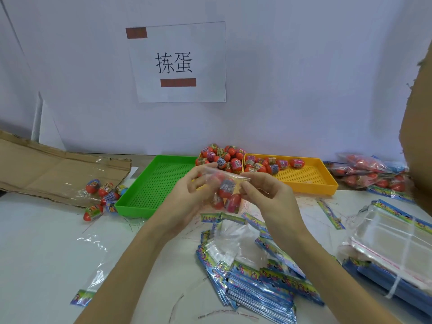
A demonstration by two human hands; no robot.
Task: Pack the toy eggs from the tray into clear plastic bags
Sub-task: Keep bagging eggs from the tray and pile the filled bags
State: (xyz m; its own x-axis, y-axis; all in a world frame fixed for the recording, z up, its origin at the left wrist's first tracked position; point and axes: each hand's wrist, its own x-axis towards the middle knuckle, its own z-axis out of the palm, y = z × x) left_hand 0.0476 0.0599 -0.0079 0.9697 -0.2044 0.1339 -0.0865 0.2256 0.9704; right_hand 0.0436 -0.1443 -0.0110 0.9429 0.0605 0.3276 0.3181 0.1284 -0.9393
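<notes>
Bag in hand: a small clear plastic bag (225, 188) is up in the air between both hands, above the table and in front of the trays, with red toy eggs showing through the film.
Eggs in the bag: several, red-orange with bright printed bands; the exact count is blurred.
Left hand (187, 197): fingers curled round the bag's left side, thumb up near the top edge, holding it.
Right hand (264, 195): fingertips pinching the bag's upper right edge.
Yellow tray (327, 181): at the back right, perforated floor, loose eggs (272, 164) gathered at its far left end.
Egg pile (222, 156): heaped just beyond the hands, between the green and yellow trays; what it sits in is hidden.
Green tray (152, 181): left of the hands, perforated floor, no eggs visible in it.
Stray eggs (102, 195): a handful on the table by the green tray's left corner, some blue-ended, partly under loose film.
Filled bags (371, 174): stacked at the far right, red eggs visible inside.
Empty bags (257, 277): a spread-out stack with blue printed header strips, on the table under the wrists.
Wrapped bundle (392, 244): clear bags in a pack, right edge.
Cardboard (46, 169): flattened, back left.
Wall sign (177, 63): white sheet with two characters.
</notes>
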